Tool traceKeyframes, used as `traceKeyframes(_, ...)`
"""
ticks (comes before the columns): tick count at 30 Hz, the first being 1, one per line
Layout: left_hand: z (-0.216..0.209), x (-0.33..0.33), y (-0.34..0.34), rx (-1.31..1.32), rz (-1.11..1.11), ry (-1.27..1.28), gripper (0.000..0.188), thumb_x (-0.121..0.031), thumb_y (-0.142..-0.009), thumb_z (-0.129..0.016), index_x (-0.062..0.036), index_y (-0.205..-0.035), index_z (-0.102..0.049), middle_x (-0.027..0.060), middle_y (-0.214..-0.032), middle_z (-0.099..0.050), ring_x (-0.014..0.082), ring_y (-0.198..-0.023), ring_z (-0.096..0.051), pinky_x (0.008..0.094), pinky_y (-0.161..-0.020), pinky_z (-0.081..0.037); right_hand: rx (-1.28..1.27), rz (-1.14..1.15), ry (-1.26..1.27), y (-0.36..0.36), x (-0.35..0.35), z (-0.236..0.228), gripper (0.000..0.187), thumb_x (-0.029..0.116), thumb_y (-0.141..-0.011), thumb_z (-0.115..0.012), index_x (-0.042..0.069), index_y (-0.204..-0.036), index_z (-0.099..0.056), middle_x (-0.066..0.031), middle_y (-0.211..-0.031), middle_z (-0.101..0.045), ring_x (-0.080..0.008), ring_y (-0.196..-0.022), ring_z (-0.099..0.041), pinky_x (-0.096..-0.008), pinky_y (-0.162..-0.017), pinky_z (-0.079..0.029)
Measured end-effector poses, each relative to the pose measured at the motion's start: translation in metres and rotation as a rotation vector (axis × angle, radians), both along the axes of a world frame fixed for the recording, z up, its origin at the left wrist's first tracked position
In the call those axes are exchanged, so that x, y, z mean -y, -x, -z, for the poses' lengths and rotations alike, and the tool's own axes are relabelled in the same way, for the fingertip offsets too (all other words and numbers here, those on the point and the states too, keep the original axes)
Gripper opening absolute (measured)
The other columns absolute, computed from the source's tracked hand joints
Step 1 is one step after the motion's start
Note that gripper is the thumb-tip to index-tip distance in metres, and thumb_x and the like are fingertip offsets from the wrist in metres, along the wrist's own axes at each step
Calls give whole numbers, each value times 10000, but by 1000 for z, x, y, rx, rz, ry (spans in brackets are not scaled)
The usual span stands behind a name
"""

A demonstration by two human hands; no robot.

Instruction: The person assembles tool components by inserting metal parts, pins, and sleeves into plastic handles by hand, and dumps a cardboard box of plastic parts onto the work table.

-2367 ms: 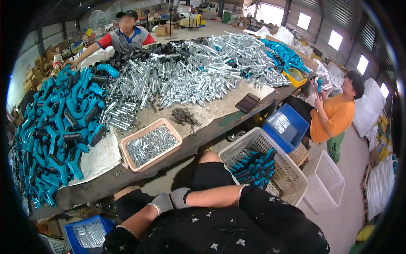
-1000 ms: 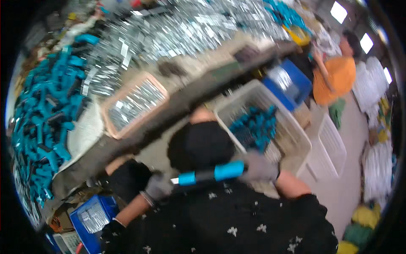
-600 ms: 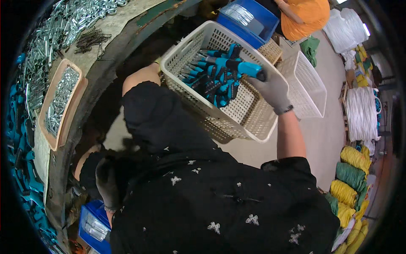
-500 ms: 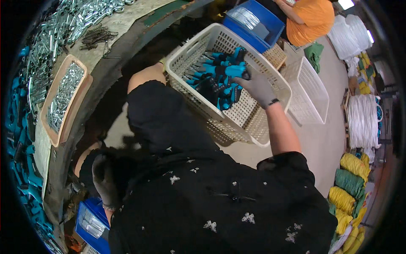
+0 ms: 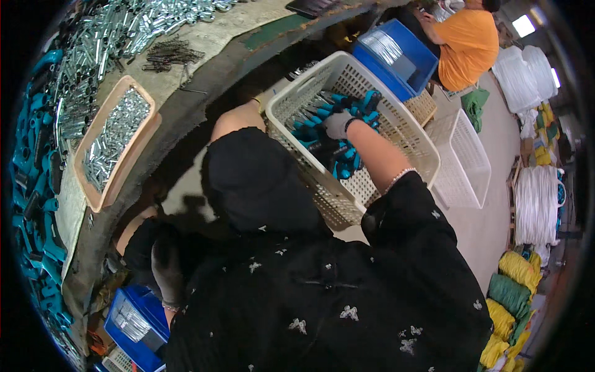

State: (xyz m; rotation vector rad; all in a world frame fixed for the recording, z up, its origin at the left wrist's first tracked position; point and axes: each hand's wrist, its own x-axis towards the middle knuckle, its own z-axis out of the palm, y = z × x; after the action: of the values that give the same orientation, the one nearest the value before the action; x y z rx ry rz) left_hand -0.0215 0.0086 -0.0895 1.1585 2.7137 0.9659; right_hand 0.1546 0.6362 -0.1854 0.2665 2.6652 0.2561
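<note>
A cream perforated plastic basket (image 5: 297, 93) stands in front of me, holding a pile of teal-and-black hand tools (image 5: 372, 105) with thin metal tips. My right hand (image 5: 338, 124), in a grey glove, reaches into it from the right. Its fingers curl down over one tool in the middle of the pile, and the fingertips are hidden. Down at the left, my gloved left hand (image 5: 166, 268) lies against my dark-clothed leg, fingers extended, with nothing seen in it.
On the workbench (image 5: 217, 56) to the left lie heaped metal tubes (image 5: 93, 56), black springs (image 5: 172, 54), teal handles (image 5: 37, 180) and a peach tray (image 5: 99, 203) of small metal parts. Blue bins (image 5: 409, 90) and a white basket (image 5: 471, 155) stand beyond. A person in orange (image 5: 468, 43) sits far right.
My right hand has moved leftward and deeper into the tool pile, its forearm now stretching across the basket. The view has shifted slightly. My left hand stays on my leg.
</note>
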Motion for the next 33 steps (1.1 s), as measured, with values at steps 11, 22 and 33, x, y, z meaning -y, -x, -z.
traceKeyframes(11,-108,-31,-5,211,-178,-219,263,-28,-829,-626,-8,-1092,-637,187,-1027,-642,368,-976,-617,404,-871,-497,-1110,450,496,49,120,-109,278,128,-920,-592,8,-1168,-627,-208,-1203,-604,-349,-1145,-563,-453,-942,-456)
traceKeyframes(22,-203,-12,124,-387,-234,-464,276,48,-804,-668,18,-1074,-625,154,-1010,-626,259,-883,-628,342,-788,-514,-1632,104,785,225,224,-250,295,89,-947,-588,-9,-1226,-582,-163,-1230,-571,-287,-1157,-539,-394,-999,-414)
traceKeyframes(33,-235,-27,189,-292,-329,-235,248,-111,-860,-632,2,-1079,-654,171,-1053,-636,322,-923,-635,368,-837,-498,-1623,190,674,235,225,-242,281,112,-950,-574,-12,-1202,-593,-113,-1148,-608,-207,-1025,-553,-350,-899,-437)
